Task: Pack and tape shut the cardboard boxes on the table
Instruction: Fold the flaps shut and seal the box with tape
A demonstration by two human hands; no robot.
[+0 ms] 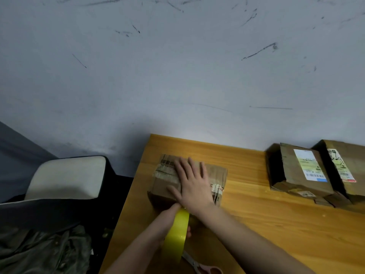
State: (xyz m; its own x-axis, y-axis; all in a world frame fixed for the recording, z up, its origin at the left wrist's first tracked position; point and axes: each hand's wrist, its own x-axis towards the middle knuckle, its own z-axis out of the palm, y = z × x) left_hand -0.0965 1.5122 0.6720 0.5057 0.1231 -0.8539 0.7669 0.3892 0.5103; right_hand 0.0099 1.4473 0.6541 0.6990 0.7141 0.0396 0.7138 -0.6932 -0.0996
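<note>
A closed cardboard box (215, 173) with old tape strips lies near the left end of the wooden table (256, 214). My right hand (192, 182) lies flat on its top, fingers straight and spread. Just in front of the box my left hand (167, 220) grips a yellow tape roll (175, 238) held on edge, its upper end at the box's near side. The roll hides most of the left hand's fingers.
Two more cardboard boxes with white shipping labels, one (300, 171) beside the other (343, 167), stand at the table's far right. Pink-handled scissors (201, 265) lie by the near edge. A black and white chair (65, 182) and dark cloth (43, 250) are left of the table.
</note>
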